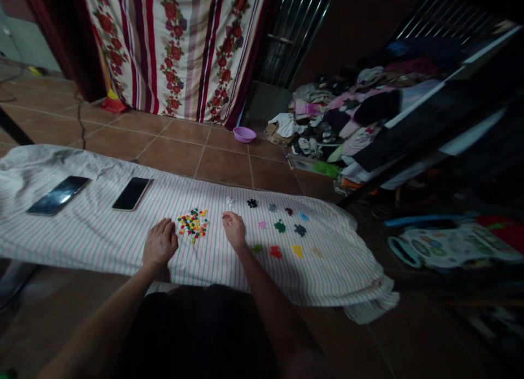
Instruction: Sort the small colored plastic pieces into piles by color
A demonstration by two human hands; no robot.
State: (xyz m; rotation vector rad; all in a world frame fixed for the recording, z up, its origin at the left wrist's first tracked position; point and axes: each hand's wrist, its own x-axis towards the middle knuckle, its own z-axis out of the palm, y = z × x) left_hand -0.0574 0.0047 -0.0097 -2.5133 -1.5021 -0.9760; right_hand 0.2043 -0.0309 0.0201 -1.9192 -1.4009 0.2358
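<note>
In the head view, I counted one mixed heap of small pieces [192,225] and twelve single-colour piles on the striped cloth [339,275] over the counter. The heap lay between my two hands. The far row had five piles: white [230,201], black [251,203], grey [272,207], brown [289,211] and blue [303,216]. The middle row had three: pink [262,225], dark green [280,226] and dark grey [300,230]. The near row had four: light green [257,248], red [275,252], yellow [297,251] and beige [317,252]. I had the right hand [234,229] just short of the white pile, its fingers curled toward the thumb; I could not tell whether they gripped a piece. The left hand [160,241] rested palm down beside the heap, its fingers loosely bent; I could not tell how open they were or whether anything was under them. Two phones, one larger [58,195] and one smaller [131,194], lay to its left. One purple basin [244,135] stood on the floor [184,144].
</note>
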